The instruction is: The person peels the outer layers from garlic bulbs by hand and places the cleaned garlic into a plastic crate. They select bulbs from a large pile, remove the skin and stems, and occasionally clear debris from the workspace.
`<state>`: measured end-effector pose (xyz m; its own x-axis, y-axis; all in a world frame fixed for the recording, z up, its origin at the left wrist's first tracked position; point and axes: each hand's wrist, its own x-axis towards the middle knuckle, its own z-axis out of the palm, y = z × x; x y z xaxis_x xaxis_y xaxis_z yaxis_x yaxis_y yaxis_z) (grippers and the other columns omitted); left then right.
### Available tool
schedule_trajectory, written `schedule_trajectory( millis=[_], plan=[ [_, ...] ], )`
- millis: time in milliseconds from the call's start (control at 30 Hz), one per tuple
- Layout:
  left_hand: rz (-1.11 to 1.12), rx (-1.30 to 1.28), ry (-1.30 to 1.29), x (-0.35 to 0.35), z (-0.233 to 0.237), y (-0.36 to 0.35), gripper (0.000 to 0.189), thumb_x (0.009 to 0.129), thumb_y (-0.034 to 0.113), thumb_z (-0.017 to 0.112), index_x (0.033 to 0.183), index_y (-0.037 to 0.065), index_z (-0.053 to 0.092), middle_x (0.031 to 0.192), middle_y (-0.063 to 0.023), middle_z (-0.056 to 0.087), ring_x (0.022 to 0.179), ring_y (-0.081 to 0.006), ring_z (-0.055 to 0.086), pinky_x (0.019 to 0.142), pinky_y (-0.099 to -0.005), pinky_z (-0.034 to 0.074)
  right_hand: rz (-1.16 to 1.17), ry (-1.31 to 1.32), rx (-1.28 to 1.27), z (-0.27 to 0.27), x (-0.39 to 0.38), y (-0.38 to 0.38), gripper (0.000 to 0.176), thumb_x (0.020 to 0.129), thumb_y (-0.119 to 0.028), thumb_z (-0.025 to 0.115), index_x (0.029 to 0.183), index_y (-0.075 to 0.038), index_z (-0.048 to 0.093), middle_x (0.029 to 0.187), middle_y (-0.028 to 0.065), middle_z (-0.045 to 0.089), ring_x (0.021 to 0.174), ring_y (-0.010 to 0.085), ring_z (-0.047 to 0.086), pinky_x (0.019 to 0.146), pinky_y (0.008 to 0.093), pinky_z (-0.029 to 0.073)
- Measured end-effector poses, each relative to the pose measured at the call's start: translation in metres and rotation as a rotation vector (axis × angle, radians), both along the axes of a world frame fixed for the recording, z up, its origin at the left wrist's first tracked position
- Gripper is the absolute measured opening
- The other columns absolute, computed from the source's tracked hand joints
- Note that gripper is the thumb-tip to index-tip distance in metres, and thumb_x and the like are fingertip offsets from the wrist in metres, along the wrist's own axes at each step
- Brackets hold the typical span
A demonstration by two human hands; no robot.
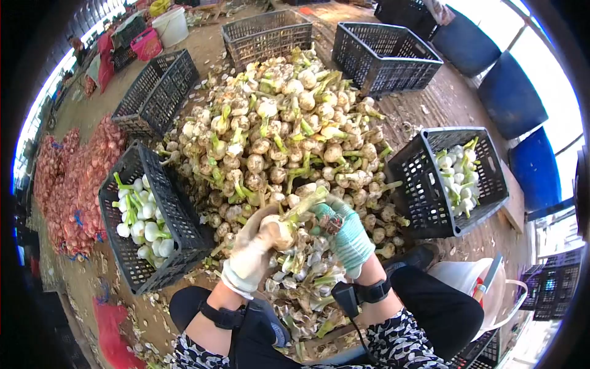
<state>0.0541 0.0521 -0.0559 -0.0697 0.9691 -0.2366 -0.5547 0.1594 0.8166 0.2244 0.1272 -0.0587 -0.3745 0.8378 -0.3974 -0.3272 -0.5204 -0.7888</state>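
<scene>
My left hand (251, 249), in a whitish glove, is closed around a garlic bulb (281, 236) whose thick pale stem points up and to the right. Beside that stem is my right hand (345, 234), in a light green knit glove, its fingers curled in. A dark brownish patch shows at its fingers; whether it is a held thing or dirt on the glove I cannot make out. Beyond both hands rises a big heap of soiled garlic bulbs (264, 144) with cut stems. Below them, between my legs, lie loose garlic peelings (313, 270).
Black crates holding cleaner white garlic stand left (178, 224) and right (424, 184). More black crates (387, 58) ring the heap's far side. Red net sacks (80, 184) lie at far left. A white bucket (452, 277) with a tool on it sits by my right knee.
</scene>
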Motion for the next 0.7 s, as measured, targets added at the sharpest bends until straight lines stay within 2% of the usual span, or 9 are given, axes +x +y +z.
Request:
schedule_trajectory(
  millis=[33,100,133,233,267,400,500,600,700],
  plan=[
    [-0.026,0.072,0.358,-0.003,0.004,0.000,0.067,0.078,0.038,0.072,0.125,-0.003,0.045,0.109,-0.0104,0.058,0.100,-0.0200,0.057,0.089,-0.0325,0.045,0.012,0.115,-0.030,-0.002,0.002,-0.007,0.031,0.091,-0.014,0.058,0.118,0.000,0.052,0.099,0.0026,0.062,0.081,0.0085,0.059,0.070,0.0210,0.050],
    [0.064,0.340,1.111,0.000,0.011,0.006,0.070,0.072,0.038,0.076,0.122,-0.001,0.048,0.107,-0.0100,0.058,0.099,-0.0202,0.057,0.087,-0.0321,0.045,0.012,0.302,-0.084,-0.016,-0.005,-0.013,0.031,0.092,-0.014,0.056,0.119,0.000,0.050,0.100,0.0020,0.062,0.085,0.0095,0.059,0.074,0.0216,0.050],
    [0.057,0.402,1.110,0.001,0.015,0.007,0.073,0.065,0.038,0.080,0.120,0.001,0.050,0.106,-0.0112,0.058,0.098,-0.0232,0.057,0.086,-0.0334,0.045,0.096,0.075,0.034,-0.012,-0.005,-0.015,0.030,0.092,-0.013,0.055,0.120,-0.001,0.050,0.103,0.0016,0.062,0.089,0.0105,0.059,0.076,0.0221,0.049],
    [0.072,0.479,1.221,0.008,0.025,0.006,0.075,0.063,0.037,0.081,0.119,0.000,0.050,0.105,-0.0131,0.057,0.098,-0.0269,0.057,0.085,-0.0347,0.045,0.010,0.066,0.032,-0.008,-0.017,-0.015,0.029,0.091,-0.011,0.056,0.118,0.000,0.052,0.103,0.0019,0.062,0.089,0.0099,0.058,0.076,0.0218,0.049],
    [0.086,0.453,1.231,0.009,0.025,0.006,0.077,0.061,0.040,0.082,0.120,0.001,0.050,0.106,-0.0141,0.057,0.097,-0.0294,0.057,0.084,-0.0355,0.045,-0.117,0.132,0.002,-0.005,-0.024,-0.021,0.027,0.089,-0.010,0.059,0.114,0.001,0.054,0.101,0.0033,0.062,0.087,0.0097,0.058,0.075,0.0216,0.048],
    [0.107,0.427,1.202,0.007,0.026,0.005,0.079,0.061,0.040,0.082,0.122,0.002,0.049,0.106,-0.0133,0.058,0.097,-0.0298,0.058,0.083,-0.0364,0.046,-0.072,-0.040,0.026,-0.001,-0.032,-0.018,0.030,0.088,-0.009,0.061,0.115,0.001,0.053,0.101,0.0054,0.063,0.085,0.0098,0.059,0.073,0.0219,0.049],
    [0.103,0.415,1.219,0.006,0.025,0.005,0.079,0.061,0.041,0.081,0.122,0.003,0.049,0.107,-0.0134,0.058,0.096,-0.0305,0.059,0.082,-0.0370,0.047,-0.086,-0.005,0.025,-0.001,-0.030,-0.019,0.029,0.088,-0.009,0.060,0.115,0.001,0.053,0.100,0.0051,0.063,0.085,0.0101,0.059,0.073,0.0210,0.049],
    [0.090,0.410,1.187,0.006,0.023,0.005,0.079,0.061,0.040,0.081,0.123,0.002,0.049,0.107,-0.0148,0.058,0.095,-0.0316,0.059,0.082,-0.0372,0.047,0.002,-0.032,0.057,0.002,-0.021,-0.017,0.032,0.086,-0.008,0.063,0.115,0.002,0.053,0.101,0.0057,0.063,0.086,0.0110,0.060,0.076,0.0217,0.050],
    [0.156,0.421,1.218,0.003,0.020,0.005,0.079,0.061,0.038,0.082,0.123,0.002,0.049,0.108,-0.0152,0.058,0.097,-0.0318,0.059,0.083,-0.0371,0.047,0.029,-0.039,0.084,0.004,-0.019,-0.019,0.034,0.084,-0.008,0.065,0.114,0.003,0.053,0.100,0.0065,0.063,0.086,0.0106,0.060,0.076,0.0226,0.050]
  ],
)
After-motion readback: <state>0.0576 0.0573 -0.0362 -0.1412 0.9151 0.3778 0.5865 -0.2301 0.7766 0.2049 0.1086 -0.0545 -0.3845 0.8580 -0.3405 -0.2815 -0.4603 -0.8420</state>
